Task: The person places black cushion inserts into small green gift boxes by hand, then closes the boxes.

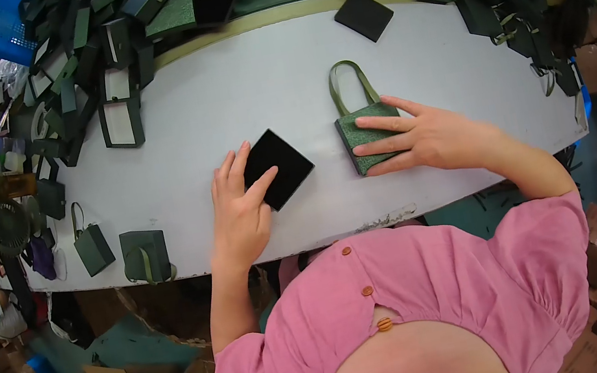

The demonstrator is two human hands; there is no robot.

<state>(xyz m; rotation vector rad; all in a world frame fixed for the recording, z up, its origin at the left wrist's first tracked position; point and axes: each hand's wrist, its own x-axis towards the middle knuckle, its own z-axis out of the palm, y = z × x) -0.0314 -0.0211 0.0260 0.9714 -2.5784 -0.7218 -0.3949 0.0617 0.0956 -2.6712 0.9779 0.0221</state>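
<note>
My left hand (241,208) rests at the left edge of a flat black square pad (283,169), its fingers stretched out and the thumb lying over the pad's top. The pad lies turned cornerwise on the white table. To the right, my right hand (425,136) lies with spread fingers over a small green textured box (350,137). A green ribbon handle (346,63) loops up from the far side of that box. The right part of the box is hidden under my fingers.
A second black square pad (364,16) lies near the far edge of the white table (219,97). Dark green boxes (171,9) are heaped along the back and both sides. Two green boxes, a handled one (93,249) and another (143,250), stand at the front left.
</note>
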